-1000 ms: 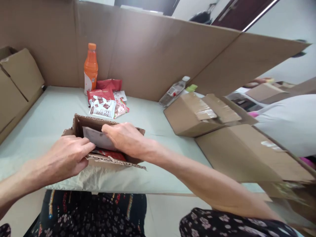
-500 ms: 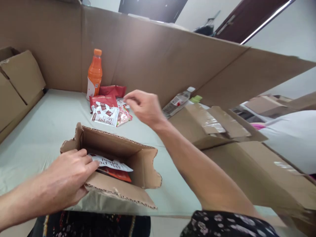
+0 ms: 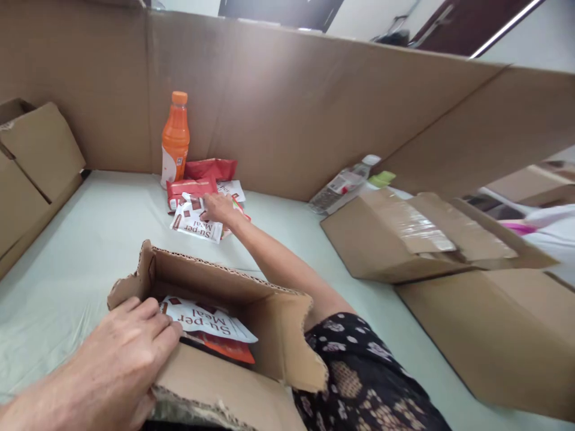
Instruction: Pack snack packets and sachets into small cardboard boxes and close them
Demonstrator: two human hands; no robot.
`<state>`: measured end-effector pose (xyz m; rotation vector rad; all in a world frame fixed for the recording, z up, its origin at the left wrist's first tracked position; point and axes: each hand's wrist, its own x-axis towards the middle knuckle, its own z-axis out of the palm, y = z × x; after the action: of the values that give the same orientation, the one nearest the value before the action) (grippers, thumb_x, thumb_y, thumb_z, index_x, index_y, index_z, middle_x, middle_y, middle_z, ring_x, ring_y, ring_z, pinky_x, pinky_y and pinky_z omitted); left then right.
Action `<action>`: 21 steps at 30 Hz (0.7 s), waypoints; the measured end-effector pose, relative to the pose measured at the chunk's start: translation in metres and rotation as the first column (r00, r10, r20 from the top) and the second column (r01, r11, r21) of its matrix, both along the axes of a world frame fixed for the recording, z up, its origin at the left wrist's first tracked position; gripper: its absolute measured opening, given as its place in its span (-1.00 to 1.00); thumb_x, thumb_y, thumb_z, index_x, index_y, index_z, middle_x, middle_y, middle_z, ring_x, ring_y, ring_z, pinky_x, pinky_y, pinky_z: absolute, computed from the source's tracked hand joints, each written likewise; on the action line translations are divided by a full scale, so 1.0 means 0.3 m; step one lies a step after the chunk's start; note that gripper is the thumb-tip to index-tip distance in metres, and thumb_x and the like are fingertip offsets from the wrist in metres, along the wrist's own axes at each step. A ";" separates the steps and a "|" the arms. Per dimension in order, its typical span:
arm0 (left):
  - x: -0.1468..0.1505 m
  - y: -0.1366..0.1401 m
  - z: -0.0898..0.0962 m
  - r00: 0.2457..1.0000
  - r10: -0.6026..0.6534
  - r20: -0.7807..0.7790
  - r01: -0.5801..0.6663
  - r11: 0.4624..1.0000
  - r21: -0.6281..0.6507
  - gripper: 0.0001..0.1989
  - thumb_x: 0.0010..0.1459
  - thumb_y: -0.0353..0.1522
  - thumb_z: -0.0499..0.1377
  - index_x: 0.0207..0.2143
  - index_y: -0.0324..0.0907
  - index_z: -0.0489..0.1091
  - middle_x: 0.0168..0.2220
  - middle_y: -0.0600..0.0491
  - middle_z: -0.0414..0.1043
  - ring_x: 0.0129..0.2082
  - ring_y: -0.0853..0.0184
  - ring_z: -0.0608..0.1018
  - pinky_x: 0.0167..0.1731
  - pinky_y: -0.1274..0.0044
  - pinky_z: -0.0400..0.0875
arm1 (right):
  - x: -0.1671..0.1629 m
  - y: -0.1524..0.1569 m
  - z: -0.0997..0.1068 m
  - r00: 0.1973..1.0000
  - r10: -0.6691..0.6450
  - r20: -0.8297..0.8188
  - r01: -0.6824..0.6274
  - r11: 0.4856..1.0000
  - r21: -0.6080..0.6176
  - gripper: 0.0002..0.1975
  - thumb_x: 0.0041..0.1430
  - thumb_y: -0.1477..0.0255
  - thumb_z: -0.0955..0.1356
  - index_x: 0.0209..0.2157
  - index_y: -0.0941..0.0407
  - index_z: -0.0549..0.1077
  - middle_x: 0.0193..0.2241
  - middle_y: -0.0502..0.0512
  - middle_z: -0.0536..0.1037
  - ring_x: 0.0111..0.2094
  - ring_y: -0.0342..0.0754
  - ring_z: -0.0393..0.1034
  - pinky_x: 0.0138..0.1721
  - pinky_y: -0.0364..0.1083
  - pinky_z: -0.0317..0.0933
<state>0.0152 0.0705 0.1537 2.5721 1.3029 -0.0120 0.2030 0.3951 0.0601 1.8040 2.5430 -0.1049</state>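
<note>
My left hand (image 3: 130, 353) is closed over the near left edge of an open cardboard box (image 3: 269, 335), fingers on the inner side. Inside that box lie a white Super Meal packet (image 3: 206, 320) and, beneath it, an orange-red packet (image 3: 229, 348). My right hand (image 3: 221, 208) is stretched out beyond the box, over another white Super Meal packet (image 3: 191, 218) lying on the table. Its fingertips touch or hover just over the packet, with thumb and fingers a little apart. Red packets (image 3: 193, 190) lie behind, and a further white packet (image 3: 233, 190) is partly covered.
An orange drink bottle (image 3: 175, 140) stands behind the packets against a tall cardboard wall (image 3: 278, 108). A clear bottle (image 3: 344, 184) leans at the right, beside closed cardboard boxes (image 3: 386, 239). Another box (image 3: 42, 158) stands at the left. Part of a person in white shows far right.
My right hand has moved forward, left and down onto the packet pile. My left hand stays on the box edge. The view has shifted slightly.
</note>
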 end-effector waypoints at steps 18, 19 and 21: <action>0.013 0.004 0.029 0.998 0.010 -0.060 -0.007 0.998 0.060 -0.72 -0.11 -0.57 0.14 -0.32 -0.17 0.48 -0.29 -0.12 0.58 -0.20 0.03 0.56 -0.19 0.26 0.44 | 0.302 -0.482 0.419 0.554 0.421 -0.718 0.092 0.827 0.555 -0.89 0.17 0.47 0.42 -0.33 0.02 0.41 -0.30 0.06 0.59 -0.25 0.00 0.45 -0.21 -0.01 0.33; 0.012 0.004 0.028 0.998 0.006 -0.059 -0.002 0.998 0.070 -0.73 -0.10 -0.57 0.13 -0.32 -0.18 0.48 -0.30 -0.12 0.57 -0.21 0.03 0.55 -0.20 0.27 0.43 | 0.331 -0.540 0.471 0.466 0.473 -0.748 0.125 0.801 0.585 -0.86 0.16 0.45 0.46 -0.31 0.00 0.42 -0.29 0.06 0.60 -0.24 0.02 0.46 -0.22 0.00 0.35; 0.010 0.003 0.024 0.998 -0.001 -0.061 0.007 0.995 0.099 -0.73 -0.11 -0.58 0.13 -0.33 -0.18 0.48 -0.31 -0.11 0.56 -0.23 0.05 0.55 -0.21 0.29 0.41 | 0.367 -0.663 0.557 0.416 0.518 -0.747 0.135 0.778 0.614 -0.84 0.17 0.39 0.50 -0.33 -0.03 0.44 -0.31 0.08 0.60 -0.22 0.09 0.49 -0.24 0.04 0.38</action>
<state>0.0180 0.0714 0.1609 2.6772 1.3526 -0.0272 0.3131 0.1963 0.2273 1.8588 3.9856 -0.4211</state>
